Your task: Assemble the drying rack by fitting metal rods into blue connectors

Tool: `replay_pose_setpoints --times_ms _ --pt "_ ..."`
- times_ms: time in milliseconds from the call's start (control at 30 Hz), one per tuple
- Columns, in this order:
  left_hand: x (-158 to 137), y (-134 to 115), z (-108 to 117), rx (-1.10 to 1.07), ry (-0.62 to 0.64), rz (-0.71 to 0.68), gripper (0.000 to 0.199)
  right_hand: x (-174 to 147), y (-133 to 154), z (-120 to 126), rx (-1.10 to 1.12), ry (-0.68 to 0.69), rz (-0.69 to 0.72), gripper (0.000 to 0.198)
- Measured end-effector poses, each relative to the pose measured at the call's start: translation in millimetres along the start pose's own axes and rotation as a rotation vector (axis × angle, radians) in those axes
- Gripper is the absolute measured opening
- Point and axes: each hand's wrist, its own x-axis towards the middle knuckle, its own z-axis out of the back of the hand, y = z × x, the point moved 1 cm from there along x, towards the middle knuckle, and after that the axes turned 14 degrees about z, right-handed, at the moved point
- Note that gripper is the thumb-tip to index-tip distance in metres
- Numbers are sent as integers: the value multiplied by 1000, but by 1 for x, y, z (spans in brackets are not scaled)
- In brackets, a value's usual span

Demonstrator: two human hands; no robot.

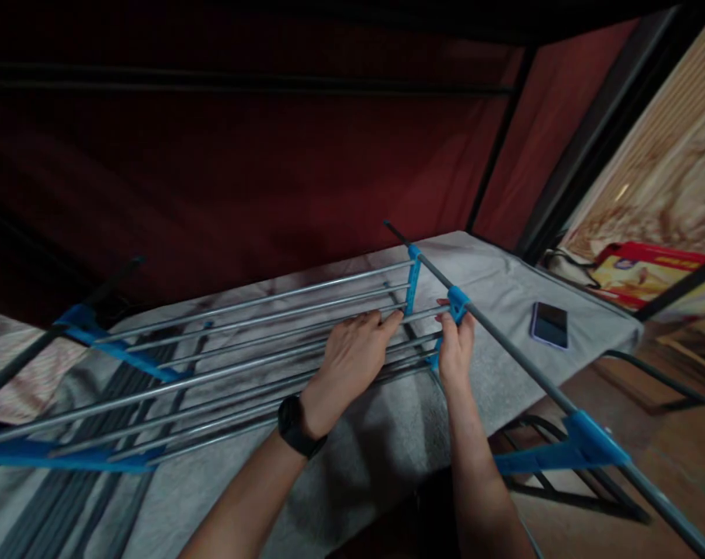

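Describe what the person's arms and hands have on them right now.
Both forearms are bare, with no sleeves in view and no gloves. The left hand has a black watch with a black strap on its wrist. The right hand and its wrist carry nothing visible: no ring, band or marking can be made out in this dim light.

Two bare forearms, no sleeves in view. Left hand (352,357): black round-faced wristwatch on a black band (297,427) just behind it at the wrist, possibly a smartwatch; dim light obscures detail. Right hand (456,349): wrist unadorned, no rings visible.
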Motion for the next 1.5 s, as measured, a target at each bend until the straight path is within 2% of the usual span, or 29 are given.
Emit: replay_pose_setpoints --times_ms 367,867,1133,1500 --pt "-4 -8 5 -34 5 -6 33 0 -1 6 -32 111 116 37" --pt "-3 -8 10 -52 37 -1 41 -1 -2 6 10 92 93 35" --pt "-2 -9 16 -73 42 -4 36 -1 1 7 11 93 52 36" --pt "1 -9 16 -84 88 16 38 -1 4 8 -16 91 41 33"
